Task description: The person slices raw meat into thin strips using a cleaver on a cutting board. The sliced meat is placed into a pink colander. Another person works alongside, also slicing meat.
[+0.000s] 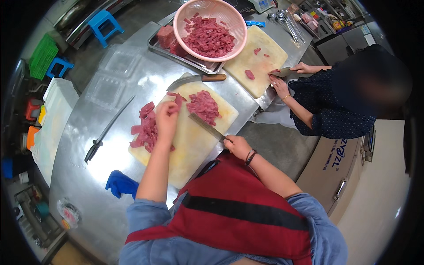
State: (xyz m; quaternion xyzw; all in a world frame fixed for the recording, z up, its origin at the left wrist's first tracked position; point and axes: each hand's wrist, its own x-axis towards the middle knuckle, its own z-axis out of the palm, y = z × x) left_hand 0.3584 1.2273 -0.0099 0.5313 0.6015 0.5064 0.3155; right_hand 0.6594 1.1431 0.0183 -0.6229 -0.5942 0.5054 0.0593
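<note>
My left hand [166, 119] is above the cutting board [185, 162], its fingers closed on a thin slice of raw meat [178, 99]. Gripped by its handle in my right hand [238, 147] is a kitchen knife [208, 128], its blade pointing up and left across the board. Just beyond the blade sits a heap of cut raw meat [203, 106]. Larger raw meat slices [145, 132] are piled along the board's left side, partly hidden by my left hand and forearm. A curved, wooden-handled knife [195, 79] lies across the board's far end.
A pink colander [243, 36] of meat strips rests on a metal tray [212, 69] holding meat blocks. At right, a co-worker [328, 96] cuts on another board [261, 46]. A honing steel [111, 127], clear plastic containers [109, 86] and a blue glove [121, 184] lie left.
</note>
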